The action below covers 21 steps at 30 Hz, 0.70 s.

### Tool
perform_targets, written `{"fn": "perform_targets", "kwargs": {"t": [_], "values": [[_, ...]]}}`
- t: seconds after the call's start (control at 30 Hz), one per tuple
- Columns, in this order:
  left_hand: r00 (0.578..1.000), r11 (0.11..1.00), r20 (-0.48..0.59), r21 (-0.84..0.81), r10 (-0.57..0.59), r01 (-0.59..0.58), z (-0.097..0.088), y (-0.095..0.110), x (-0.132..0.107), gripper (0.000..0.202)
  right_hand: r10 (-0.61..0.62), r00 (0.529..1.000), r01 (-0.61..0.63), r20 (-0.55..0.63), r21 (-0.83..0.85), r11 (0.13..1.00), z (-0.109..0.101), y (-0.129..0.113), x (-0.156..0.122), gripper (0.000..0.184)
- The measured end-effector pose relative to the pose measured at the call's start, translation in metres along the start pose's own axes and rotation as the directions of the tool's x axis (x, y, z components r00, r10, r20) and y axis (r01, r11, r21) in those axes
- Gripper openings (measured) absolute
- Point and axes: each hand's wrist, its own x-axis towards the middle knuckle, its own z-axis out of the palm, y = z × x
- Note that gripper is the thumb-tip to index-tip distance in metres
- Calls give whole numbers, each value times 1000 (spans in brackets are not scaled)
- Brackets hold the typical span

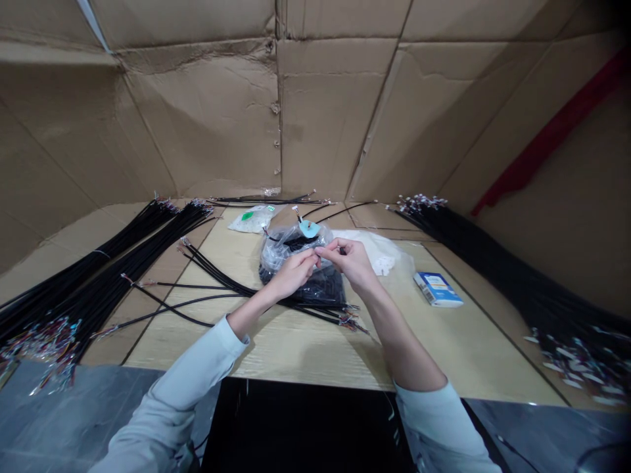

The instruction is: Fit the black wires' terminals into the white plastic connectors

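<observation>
- Pale sleeves [187, 387] reach in from the near edge, over a dark gap in front of the wooden table [305, 348].
- Left hand [294, 270] and right hand [351, 261] meet fingertip to fingertip. Both are pinched closed on something small between them, too small to tell whether it is a cable end or a fold of plastic.
- Directly under the hands, at the middle of the table, sits the clear bag [276, 253] stuffed with coiled black cable. A light blue tag [309, 228] rests on top of it.
- Progress, as a judgement: the bag looks mostly full, while only a few loose cables [211, 279] fan out to its left. Little seems to be out of it so far and most of its contents remain.
- A large cable bundle [98, 276] lies along the left, and another bundle [493, 263] along the right, both with connector ends towards the camera.
- Just right of the hands lie a white plastic bag [384, 253] and a blue-and-white box [438, 289]. A small packet [252, 219] with a green label lies behind the bag.
- Cardboard walls [221, 118] close in the table on three sides. The loose cables cross the space left of the bag, near the left forearm.
</observation>
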Motion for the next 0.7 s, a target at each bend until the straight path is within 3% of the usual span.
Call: {"fn": "perform_targets", "kwargs": {"t": [0.1,0.2,0.4,0.57,0.7], "values": [[998,996,-11,-69,-55,54,1,4,-1,19,-13,1000,14,22,-43,999,1,3,1,30],[996,990,-45,-128,-71,65,-1,2,0,28,-2,997,5,73,-43,999,4,5,0,28],[987,969,-127,-239,-98,65,-5,-2,3,50,117,969,-138,215,84,987,9,6,-3,31],[965,963,-246,-269,-94,25,-3,1,0,43,216,915,-312,341,260,914,10,9,-5,31],[957,960,-273,-278,-103,24,-5,-1,1,39,229,910,-338,346,300,892,14,13,-6,33]]}}
